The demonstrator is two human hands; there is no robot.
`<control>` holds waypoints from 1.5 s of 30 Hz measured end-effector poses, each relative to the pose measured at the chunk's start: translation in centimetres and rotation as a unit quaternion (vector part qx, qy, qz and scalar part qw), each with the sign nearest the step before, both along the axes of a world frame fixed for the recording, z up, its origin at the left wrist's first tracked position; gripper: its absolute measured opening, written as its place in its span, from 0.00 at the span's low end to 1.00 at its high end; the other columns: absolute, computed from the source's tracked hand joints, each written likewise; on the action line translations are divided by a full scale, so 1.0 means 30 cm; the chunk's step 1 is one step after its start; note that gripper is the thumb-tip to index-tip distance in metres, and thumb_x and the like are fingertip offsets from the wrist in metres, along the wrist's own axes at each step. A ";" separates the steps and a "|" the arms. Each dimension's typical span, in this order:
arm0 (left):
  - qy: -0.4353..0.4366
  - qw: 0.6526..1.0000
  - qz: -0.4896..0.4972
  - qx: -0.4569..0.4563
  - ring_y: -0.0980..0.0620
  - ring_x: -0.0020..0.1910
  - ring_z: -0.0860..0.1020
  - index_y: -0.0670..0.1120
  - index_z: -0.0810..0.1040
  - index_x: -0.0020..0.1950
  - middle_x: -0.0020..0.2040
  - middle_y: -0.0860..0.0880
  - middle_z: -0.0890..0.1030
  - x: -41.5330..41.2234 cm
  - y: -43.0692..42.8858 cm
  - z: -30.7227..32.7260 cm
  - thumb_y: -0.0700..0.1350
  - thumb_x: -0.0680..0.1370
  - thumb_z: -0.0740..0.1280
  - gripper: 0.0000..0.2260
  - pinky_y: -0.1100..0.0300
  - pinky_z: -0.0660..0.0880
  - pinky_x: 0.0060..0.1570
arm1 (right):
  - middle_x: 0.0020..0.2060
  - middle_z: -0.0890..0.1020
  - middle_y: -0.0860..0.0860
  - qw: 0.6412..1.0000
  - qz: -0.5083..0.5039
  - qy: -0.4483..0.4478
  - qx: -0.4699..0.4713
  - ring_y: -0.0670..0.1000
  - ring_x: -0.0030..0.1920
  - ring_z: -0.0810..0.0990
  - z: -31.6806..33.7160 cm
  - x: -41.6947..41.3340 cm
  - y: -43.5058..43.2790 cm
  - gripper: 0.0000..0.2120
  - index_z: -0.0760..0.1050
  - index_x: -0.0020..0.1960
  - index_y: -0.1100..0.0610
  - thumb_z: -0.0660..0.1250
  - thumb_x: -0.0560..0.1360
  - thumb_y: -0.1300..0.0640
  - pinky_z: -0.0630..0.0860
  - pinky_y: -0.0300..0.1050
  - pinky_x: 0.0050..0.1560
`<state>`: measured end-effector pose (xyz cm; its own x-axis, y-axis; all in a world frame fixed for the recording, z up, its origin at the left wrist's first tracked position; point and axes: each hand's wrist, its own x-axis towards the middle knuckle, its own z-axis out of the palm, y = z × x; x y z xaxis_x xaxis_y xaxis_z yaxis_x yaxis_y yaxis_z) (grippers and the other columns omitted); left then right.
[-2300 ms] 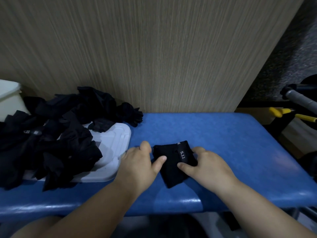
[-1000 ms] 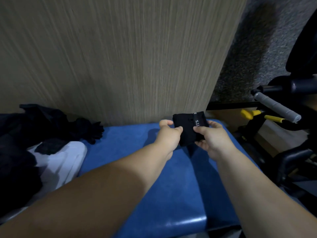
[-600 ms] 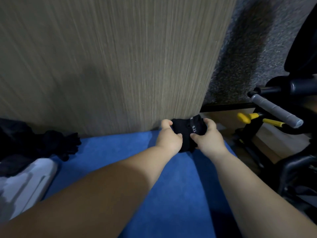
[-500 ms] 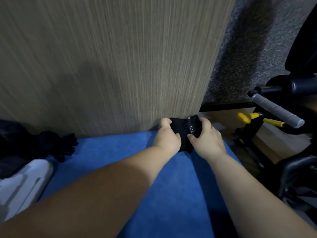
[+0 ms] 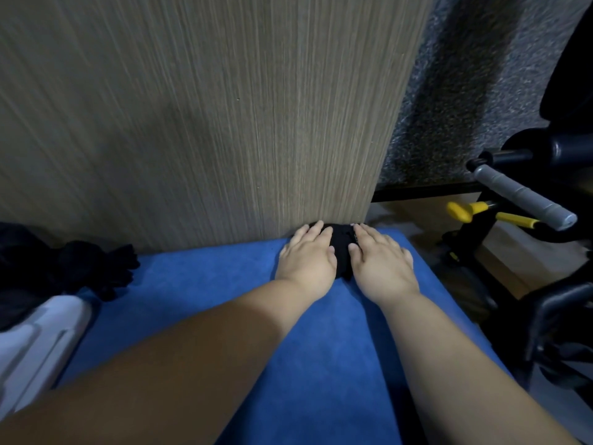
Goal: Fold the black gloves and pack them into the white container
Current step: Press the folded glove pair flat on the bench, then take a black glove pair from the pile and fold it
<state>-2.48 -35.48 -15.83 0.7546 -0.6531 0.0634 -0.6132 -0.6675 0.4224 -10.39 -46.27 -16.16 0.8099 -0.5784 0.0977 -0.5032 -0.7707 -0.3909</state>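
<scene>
A folded black glove (image 5: 342, 252) is pressed flat at the far edge of the blue desk (image 5: 208, 303), close to its far right corner, where it is butted against the upright wood-grain panel (image 5: 224, 123). The left hand (image 5: 306, 256) is laid on its left side and the right hand (image 5: 382, 263) on its right. Both are palm down with fingers straight, so nothing is gripped, and only a dark strip of the glove is left showing between them. The flat pressure is judged to be meant to set the creases and keep the bundle compact, and the panel is likely used as a stop against which the fabric is held. A heap of unfolded black gloves (image 5: 80, 268) is seen at the desk's left edge, well apart from the hands and touching a white plastic piece (image 5: 38, 342) at the near left. Whether that piece is the container or its lid cannot be told. Packing of this glove is judged not yet done. Off the desk's right edge, a grey-gripped bar (image 5: 523, 197) and yellow-handled parts (image 5: 462, 211) are visible.
</scene>
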 end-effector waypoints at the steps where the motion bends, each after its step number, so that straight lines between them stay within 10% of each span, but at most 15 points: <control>1: 0.001 1.000 0.002 0.011 0.54 0.77 0.49 0.53 0.56 0.78 0.79 0.57 0.53 0.005 -0.001 -0.004 0.49 0.84 0.50 0.21 0.52 0.51 0.74 | 0.76 0.58 0.43 1.000 -0.002 0.003 0.000 0.48 0.76 0.54 0.000 0.003 0.000 0.23 0.55 0.77 0.46 0.47 0.82 0.47 0.51 0.51 0.73; 15: 0.090 0.996 0.010 -0.005 0.52 0.78 0.49 0.53 0.52 0.79 0.80 0.56 0.48 -0.001 0.048 0.040 0.52 0.84 0.51 0.24 0.52 0.50 0.74 | 0.76 0.58 0.43 0.998 -0.013 -0.064 0.001 0.49 0.76 0.54 0.010 -0.014 0.017 0.23 0.58 0.76 0.46 0.51 0.82 0.46 0.54 0.54 0.72; 23: 0.060 0.994 0.055 -0.067 0.50 0.72 0.61 0.50 0.68 0.72 0.70 0.51 0.71 -0.037 0.370 0.086 0.52 0.81 0.58 0.19 0.56 0.57 0.72 | 0.55 0.78 0.50 0.977 -0.018 -0.199 -0.078 0.54 0.61 0.68 0.043 -0.053 0.167 0.10 0.78 0.56 0.52 0.62 0.78 0.53 0.65 0.52 0.61; 30: -0.047 0.968 0.224 -0.100 0.46 0.64 0.69 0.50 0.76 0.64 0.63 0.50 0.78 -0.006 0.902 0.100 0.52 0.78 0.62 0.16 0.54 0.64 0.65 | 0.51 0.80 0.49 0.976 0.163 -0.131 0.066 0.50 0.55 0.74 0.035 0.046 0.533 0.10 0.79 0.55 0.54 0.61 0.79 0.53 0.68 0.40 0.56; 45: 0.128 0.939 0.274 -0.163 0.47 0.73 0.61 0.48 0.65 0.75 0.73 0.48 0.67 0.149 1.152 0.056 0.49 0.81 0.58 0.22 0.50 0.61 0.72 | 0.65 0.71 0.48 0.939 0.147 -0.130 0.282 0.45 0.58 0.71 0.077 0.383 1.051 0.24 0.66 0.72 0.52 0.62 0.79 0.45 0.66 0.38 0.58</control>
<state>1.99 -0.91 -14.15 0.9896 -0.1388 -0.0376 -0.0646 -0.6625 0.7463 1.09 -14.73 -13.84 0.9338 -0.3530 0.0588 -0.1332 -0.4952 -0.8585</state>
